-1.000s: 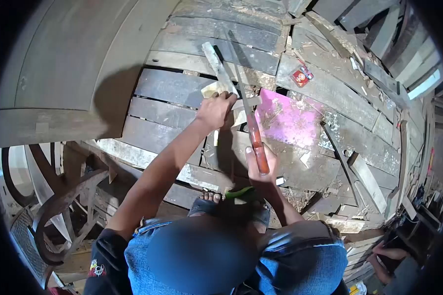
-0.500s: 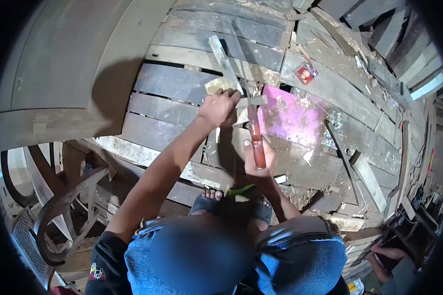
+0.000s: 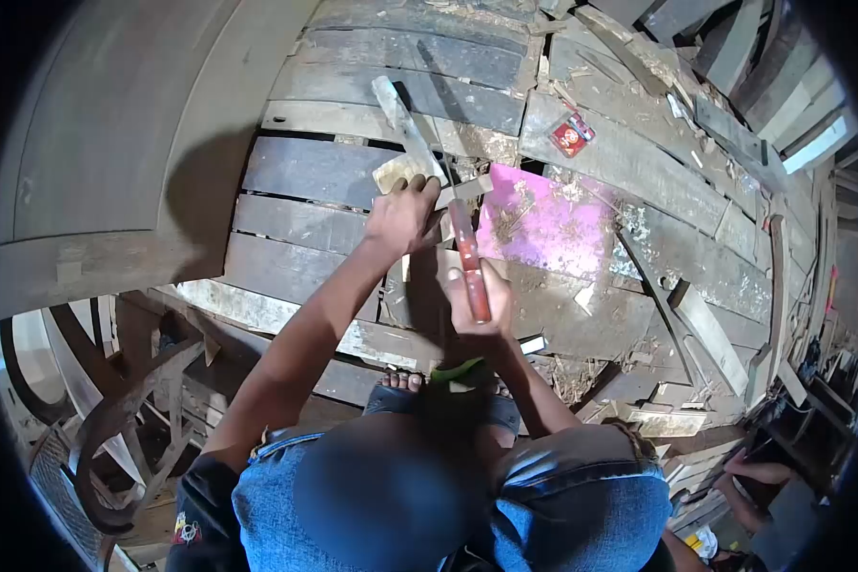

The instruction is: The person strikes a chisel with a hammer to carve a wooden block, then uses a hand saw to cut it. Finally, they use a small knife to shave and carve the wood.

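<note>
My left hand (image 3: 402, 217) is closed over pieces of wood on the plank floor. A short wooden strip (image 3: 467, 192) sticks out to its right, and a pale block (image 3: 392, 173) lies just beyond its fingers. A longer whitish batten (image 3: 402, 119) runs away from the hand. My right hand (image 3: 481, 300) grips the red-brown handle of a long-bladed tool (image 3: 471, 276). Its thin blade points away from me, seen almost edge-on, and crosses the wooden strip close to my left fingers. I cannot tell whether it is a saw or a machete.
A pink sheet (image 3: 543, 224) with wood dust lies right of the blade. Beyond it is a red packet (image 3: 571, 135). A large wooden panel (image 3: 105, 124) stands at left, above a curved chair frame (image 3: 114, 419). Loose boards (image 3: 710, 338) lie at right; another person's limb (image 3: 758, 472) shows lower right.
The whole view has shifted slightly, so hands, wood and floor appear further left. Both hands keep their grip, and the blade stays across the strip.
</note>
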A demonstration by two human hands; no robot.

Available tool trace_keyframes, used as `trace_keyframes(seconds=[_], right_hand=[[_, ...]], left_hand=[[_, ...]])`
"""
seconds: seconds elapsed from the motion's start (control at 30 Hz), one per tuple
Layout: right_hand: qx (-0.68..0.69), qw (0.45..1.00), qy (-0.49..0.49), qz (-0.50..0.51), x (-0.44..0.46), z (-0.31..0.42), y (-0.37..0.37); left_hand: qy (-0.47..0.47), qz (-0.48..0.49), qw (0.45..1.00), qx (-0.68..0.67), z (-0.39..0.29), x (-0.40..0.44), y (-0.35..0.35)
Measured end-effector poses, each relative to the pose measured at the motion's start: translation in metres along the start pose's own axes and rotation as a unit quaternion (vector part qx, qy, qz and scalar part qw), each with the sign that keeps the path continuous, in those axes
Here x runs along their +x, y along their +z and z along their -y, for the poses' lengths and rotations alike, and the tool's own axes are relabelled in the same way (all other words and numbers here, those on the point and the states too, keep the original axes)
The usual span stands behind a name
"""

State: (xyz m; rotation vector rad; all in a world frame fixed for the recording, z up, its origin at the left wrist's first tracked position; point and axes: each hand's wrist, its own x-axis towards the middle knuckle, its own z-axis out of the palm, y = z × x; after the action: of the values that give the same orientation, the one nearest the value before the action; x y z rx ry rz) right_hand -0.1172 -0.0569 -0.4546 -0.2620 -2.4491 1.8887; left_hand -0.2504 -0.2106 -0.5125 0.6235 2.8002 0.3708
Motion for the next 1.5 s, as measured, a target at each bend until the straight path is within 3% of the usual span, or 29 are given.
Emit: trace_keyframes(seconds=[0.07, 0.2, 0.33, 0.37, 0.43, 0.67, 0.77, 0.93, 1.1, 1.23, 1.27, 1.3, 1.4, 1.5], right_hand=[[0.011, 1.000, -0.019, -0.009, 0.003, -0.006, -0.008], [-0.024, 0.997, 0.003, 0.074, 0.022, 0.022, -0.030], [-0.029, 0.997, 0.023, 0.072, 0.016, 0.018, -0.027], [-0.021, 0.996, -0.085, 0.034, 0.014, -0.007, -0.017], [-0.029, 0.995, -0.093, 0.020, 0.003, -0.028, -0.016], [0.034, 0.998, -0.055, 0.006, 0.008, -0.019, -0.023], [-0.001, 0.998, 0.009, 0.056, 0.032, 0.016, -0.043], [-0.052, 0.993, 0.020, 0.104, 0.027, 0.036, -0.031], [-0.116, 0.984, -0.041, 0.130, 0.036, 0.058, -0.029], [-0.074, 0.992, -0.044, 0.094, 0.032, 0.032, -0.034], [-0.038, 0.994, 0.008, 0.097, 0.028, 0.026, -0.039], [0.049, 0.997, -0.050, 0.024, 0.026, 0.001, -0.033], [0.106, 0.993, 0.045, 0.014, 0.025, 0.000, -0.035], [-0.077, 0.991, -0.057, 0.095, 0.032, 0.026, -0.027]], left_hand=[[-0.012, 0.007, 1.000, 0.000, -0.003, 0.000, 0.000], [-0.015, 0.006, 1.000, -0.013, -0.007, -0.007, 0.002], [-0.017, 0.016, 1.000, -0.004, -0.007, 0.000, 0.001], [-0.015, 0.020, 1.000, 0.004, -0.006, 0.003, 0.000], [-0.012, 0.005, 1.000, -0.006, -0.008, -0.001, 0.001], [-0.001, -0.019, 1.000, -0.001, -0.008, -0.001, 0.001], [0.002, -0.013, 1.000, -0.020, -0.012, 0.004, 0.003], [-0.008, -0.011, 1.000, -0.012, -0.008, 0.002, 0.004], [-0.037, -0.047, 0.995, -0.079, -0.007, -0.008, 0.008], [-0.020, -0.036, 0.999, -0.031, -0.010, -0.002, 0.010], [-0.016, -0.017, 0.999, -0.027, -0.015, 0.004, 0.002], [-0.016, 0.000, 1.000, -0.024, -0.019, 0.007, -0.005], [-0.016, 0.012, 1.000, -0.024, -0.017, 0.009, 0.000], [-0.003, 0.017, 0.999, -0.039, -0.007, 0.007, 0.012]])
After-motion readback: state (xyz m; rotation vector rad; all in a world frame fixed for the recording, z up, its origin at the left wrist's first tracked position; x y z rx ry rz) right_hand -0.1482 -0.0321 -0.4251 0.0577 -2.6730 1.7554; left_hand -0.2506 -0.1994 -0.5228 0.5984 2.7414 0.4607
